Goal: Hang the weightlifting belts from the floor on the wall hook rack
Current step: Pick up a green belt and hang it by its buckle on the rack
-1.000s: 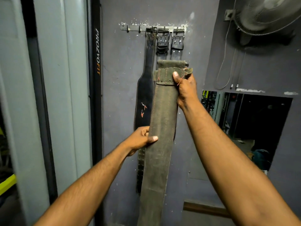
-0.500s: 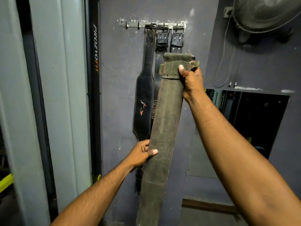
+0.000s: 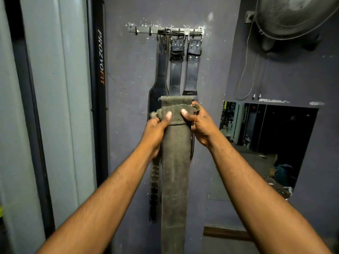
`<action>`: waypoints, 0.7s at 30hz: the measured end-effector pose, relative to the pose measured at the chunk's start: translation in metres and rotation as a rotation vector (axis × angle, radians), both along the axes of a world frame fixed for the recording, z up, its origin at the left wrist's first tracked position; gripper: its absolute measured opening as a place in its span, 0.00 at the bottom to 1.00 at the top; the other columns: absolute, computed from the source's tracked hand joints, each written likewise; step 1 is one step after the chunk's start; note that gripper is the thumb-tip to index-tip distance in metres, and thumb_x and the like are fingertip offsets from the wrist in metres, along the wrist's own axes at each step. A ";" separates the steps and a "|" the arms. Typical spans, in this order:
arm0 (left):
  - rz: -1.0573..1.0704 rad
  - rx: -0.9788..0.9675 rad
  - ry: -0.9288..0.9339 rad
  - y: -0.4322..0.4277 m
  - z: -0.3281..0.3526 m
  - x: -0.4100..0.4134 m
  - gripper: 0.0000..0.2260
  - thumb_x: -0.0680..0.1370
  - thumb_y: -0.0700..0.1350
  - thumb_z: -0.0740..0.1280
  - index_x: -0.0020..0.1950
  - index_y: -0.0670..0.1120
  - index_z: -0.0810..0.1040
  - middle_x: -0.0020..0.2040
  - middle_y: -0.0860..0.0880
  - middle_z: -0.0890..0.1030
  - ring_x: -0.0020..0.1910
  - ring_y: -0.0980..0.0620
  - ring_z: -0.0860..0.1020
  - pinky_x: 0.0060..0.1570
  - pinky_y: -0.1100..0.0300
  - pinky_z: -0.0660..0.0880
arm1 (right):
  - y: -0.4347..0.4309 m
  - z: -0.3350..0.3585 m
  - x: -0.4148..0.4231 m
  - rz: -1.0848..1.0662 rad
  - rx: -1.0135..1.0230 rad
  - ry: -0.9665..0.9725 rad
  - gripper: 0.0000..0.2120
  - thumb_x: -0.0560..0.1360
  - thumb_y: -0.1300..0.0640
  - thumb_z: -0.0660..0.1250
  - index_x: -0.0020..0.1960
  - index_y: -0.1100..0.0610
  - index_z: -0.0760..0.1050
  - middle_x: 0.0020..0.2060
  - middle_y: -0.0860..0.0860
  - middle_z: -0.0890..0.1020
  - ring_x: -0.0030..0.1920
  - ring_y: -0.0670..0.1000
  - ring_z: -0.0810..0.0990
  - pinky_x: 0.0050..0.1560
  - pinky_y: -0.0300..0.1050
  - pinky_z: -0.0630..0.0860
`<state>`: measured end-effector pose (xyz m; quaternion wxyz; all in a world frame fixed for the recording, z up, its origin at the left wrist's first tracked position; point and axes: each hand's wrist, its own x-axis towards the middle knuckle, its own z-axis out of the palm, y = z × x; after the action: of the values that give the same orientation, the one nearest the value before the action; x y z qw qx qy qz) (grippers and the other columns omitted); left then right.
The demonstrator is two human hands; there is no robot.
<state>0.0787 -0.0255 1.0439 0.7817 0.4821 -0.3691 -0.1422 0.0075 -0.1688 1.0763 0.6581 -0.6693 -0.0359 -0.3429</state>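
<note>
Holding the green belt [image 3: 175, 162] by its top end, both hands closed on it: left hand [image 3: 156, 129] and right hand [image 3: 200, 125] either side, probably squaring it up. Hook rack [image 3: 166, 32] sits well above the grip, black belts [image 3: 176, 70] already hanging there.

A metal hook rack [image 3: 166, 31] is screwed to the dark wall [image 3: 128, 74]. Three black leather belts [image 3: 175, 70] hang side by side from its right-hand hooks by their buckles; the hooks at its left end are bare.
</note>
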 end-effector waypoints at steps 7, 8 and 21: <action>0.113 0.038 0.029 -0.007 0.009 0.016 0.09 0.83 0.43 0.61 0.58 0.46 0.80 0.52 0.44 0.84 0.50 0.48 0.83 0.49 0.52 0.82 | -0.013 -0.012 -0.015 0.043 -0.083 0.214 0.15 0.77 0.66 0.69 0.62 0.56 0.78 0.55 0.53 0.84 0.58 0.54 0.83 0.59 0.52 0.81; 0.131 0.047 0.034 -0.009 0.006 0.014 0.09 0.83 0.43 0.61 0.59 0.46 0.80 0.52 0.45 0.84 0.48 0.50 0.83 0.44 0.56 0.81 | -0.014 -0.011 -0.015 0.044 -0.071 0.224 0.15 0.77 0.68 0.68 0.62 0.56 0.79 0.54 0.54 0.84 0.57 0.54 0.82 0.58 0.51 0.81; 0.130 -0.039 0.251 -0.041 0.009 0.019 0.10 0.77 0.37 0.65 0.53 0.49 0.81 0.50 0.45 0.84 0.48 0.49 0.82 0.42 0.56 0.79 | -0.046 -0.017 -0.015 -0.053 -0.173 0.050 0.31 0.73 0.75 0.68 0.70 0.51 0.71 0.56 0.54 0.85 0.60 0.53 0.83 0.51 0.42 0.81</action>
<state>0.0972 -0.0664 1.0534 0.8385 0.4682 -0.2390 -0.1433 -0.0077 -0.2146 1.0594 0.5893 -0.7327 -0.0312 -0.3392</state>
